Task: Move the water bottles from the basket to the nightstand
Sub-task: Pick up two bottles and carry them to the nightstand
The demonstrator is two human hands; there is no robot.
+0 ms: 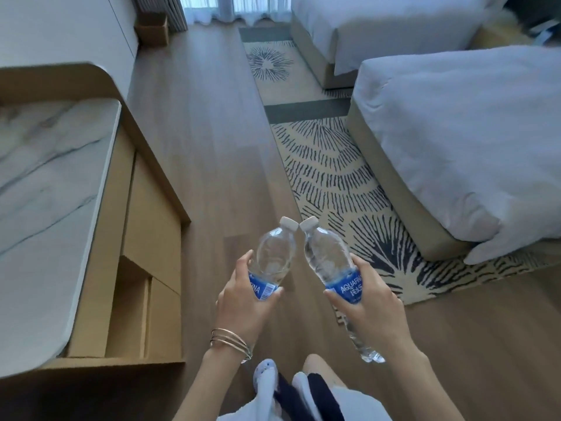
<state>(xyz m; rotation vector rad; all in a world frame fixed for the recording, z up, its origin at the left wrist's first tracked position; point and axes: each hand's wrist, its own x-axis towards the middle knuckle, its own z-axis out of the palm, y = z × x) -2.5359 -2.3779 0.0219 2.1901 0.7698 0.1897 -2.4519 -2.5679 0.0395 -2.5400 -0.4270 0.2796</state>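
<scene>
Two clear plastic water bottles with white caps and blue labels are carried in front of the person, one in each hand, over the wood-plank floor point(212, 153). The left hand point(243, 302) is wrapped around the label band of the left bottle point(274, 259), and the right hand point(362, 302) is closed the same way around the right bottle point(326, 256), whose lower end sticks out below the palm. Both bottles tilt inward so that their caps almost meet, a natural result of gripping low on each body with the wrists turned in; holding at the label keeps the heavier water-filled part steady while walking. No basket is clearly visible, so both bottles appear to be out of it and on their way. The nightstand is likely the dark-topped piece at the far right between the two white-covered beds point(455, 123), though it is too blurred to be sure. A marble-topped wooden counter point(45, 183) runs along the left, and a patterned beige rug point(328, 177) lies beside the beds.
</scene>
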